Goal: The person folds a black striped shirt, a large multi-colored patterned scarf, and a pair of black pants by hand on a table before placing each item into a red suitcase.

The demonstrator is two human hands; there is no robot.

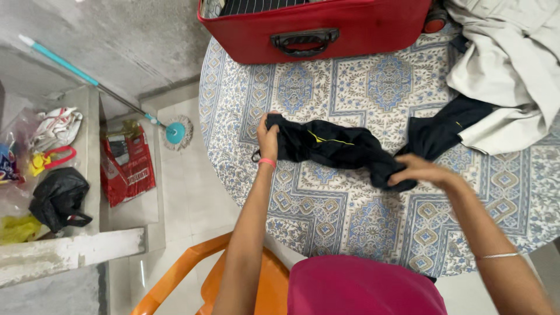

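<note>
A black garment with a thin yellow stripe (335, 146) lies bunched across the blue patterned tablecloth (350, 221). My left hand (268, 140) grips its left end near the table's edge. My right hand (419, 170) pinches its right end, fingers closed on the cloth. A second dark garment (443, 131) lies just beyond my right hand, partly under a pale beige garment (513, 70).
A red suitcase (315, 26) with a black handle stands open at the table's far side. An orange plastic chair (192, 274) is below me. On the floor at left are a teal-handled mop (172, 132), a red bag (127, 169) and a black bag (58, 197).
</note>
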